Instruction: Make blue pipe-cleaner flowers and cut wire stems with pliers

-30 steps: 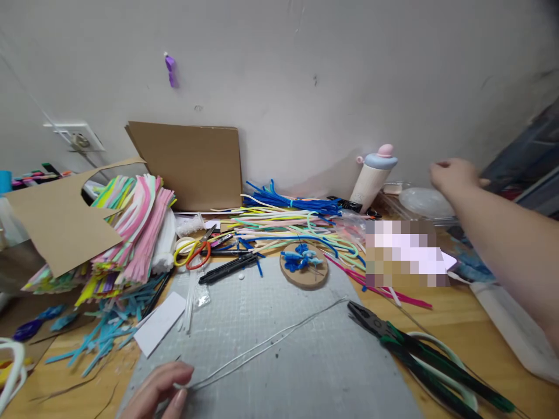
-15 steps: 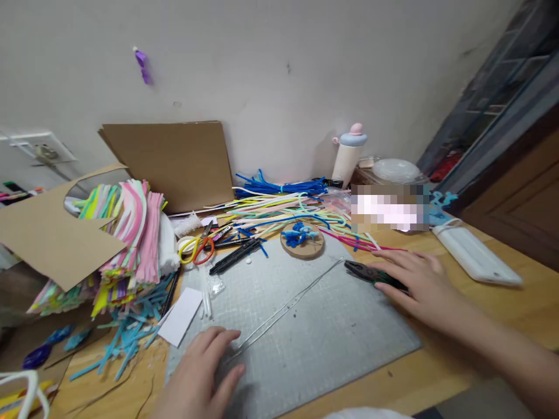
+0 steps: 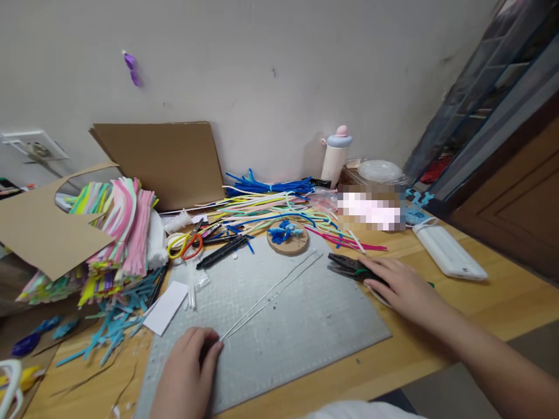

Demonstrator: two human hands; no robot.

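Two thin pale wires (image 3: 266, 301) stretch diagonally over the grey cutting mat (image 3: 305, 343). Their near ends meet in the pinched fingertips of my left hand (image 3: 191, 364), at the mat's front left. At the mat's right edge my right hand (image 3: 399, 285) lies over the handles of dark pliers (image 3: 351, 266), whose jaws point left and stand slightly apart. The far wire ends lie a little left of those jaws. Behind them is a round cardboard disc (image 3: 288, 245) with a blue fuzzy piece (image 3: 283, 231) on it.
Scissors (image 3: 191, 245), black pens (image 3: 222, 252) and a white card (image 3: 166, 308) lie on the left. Pipe cleaners (image 3: 262, 209) cover the back, beside a bottle (image 3: 335, 157). A white device (image 3: 449, 251) is at right; cardboard sheets (image 3: 161, 163) lean on the wall.
My left hand has closed on the near wire ends. The far wire ends have spread apart. The pliers' jaws have opened a little under my right hand. The view has shifted slightly.
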